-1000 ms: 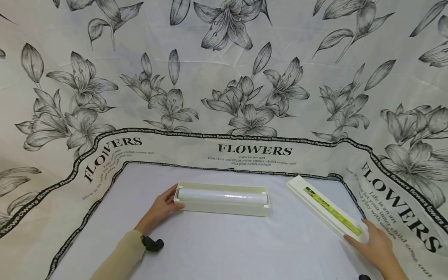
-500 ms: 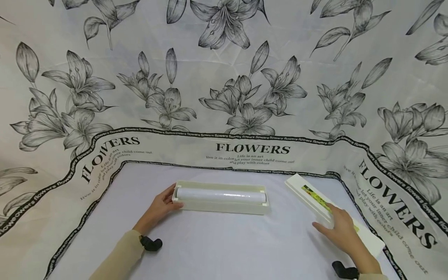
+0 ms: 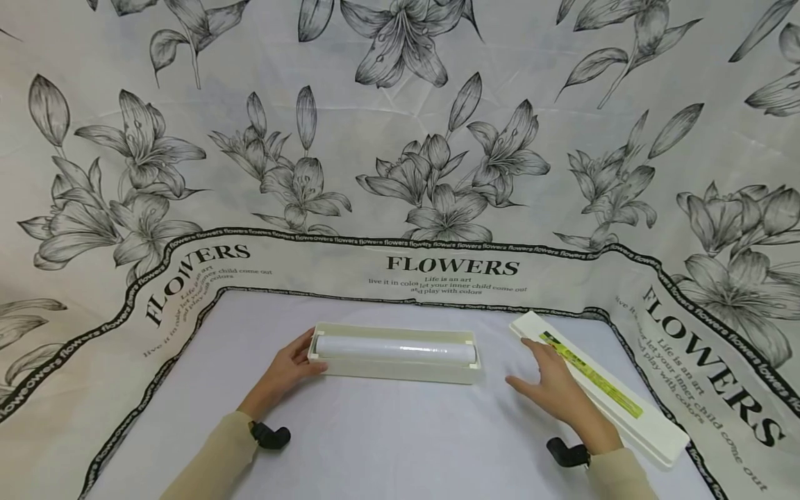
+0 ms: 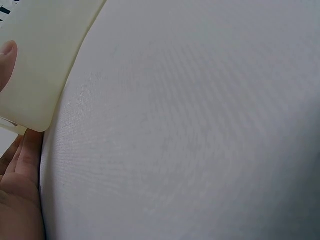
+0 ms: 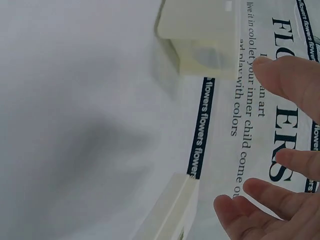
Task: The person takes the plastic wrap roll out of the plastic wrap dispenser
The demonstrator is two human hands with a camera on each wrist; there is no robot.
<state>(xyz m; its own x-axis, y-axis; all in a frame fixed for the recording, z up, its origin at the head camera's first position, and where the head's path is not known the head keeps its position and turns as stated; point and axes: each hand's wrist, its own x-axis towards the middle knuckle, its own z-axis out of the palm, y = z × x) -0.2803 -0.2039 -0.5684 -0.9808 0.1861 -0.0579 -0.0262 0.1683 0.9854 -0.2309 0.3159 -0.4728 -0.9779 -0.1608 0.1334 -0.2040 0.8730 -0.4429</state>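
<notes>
A long cream plastic wrap dispenser box (image 3: 400, 373) lies lidless at the middle of the table. Inside it a white roll of plastic wrap (image 3: 394, 348) runs lengthwise. My left hand (image 3: 284, 371) grips the box's left end, thumb (image 4: 6, 62) on the front wall and fingers at the end. At the right, the long white lid (image 3: 653, 432) with its yellow-green label lies slantwise. My right hand (image 3: 556, 389) holds nothing; its fingers are spread and partly overlap the lid in the head view. In the right wrist view the box's right end (image 5: 205, 60) faces the thumb.
White cloth (image 3: 387, 444) covers the table. A black-edged border printed with FLOWERS (image 3: 453, 265) runs along the back and sides. Behind rises a curtain (image 3: 406, 153) of drawn lilies. Black wrist cameras (image 3: 271, 436) sit on both sleeves.
My right hand has let go of the lid's near end and moved left toward the box. The lid stays lying at the right. My left hand keeps its hold on the box.
</notes>
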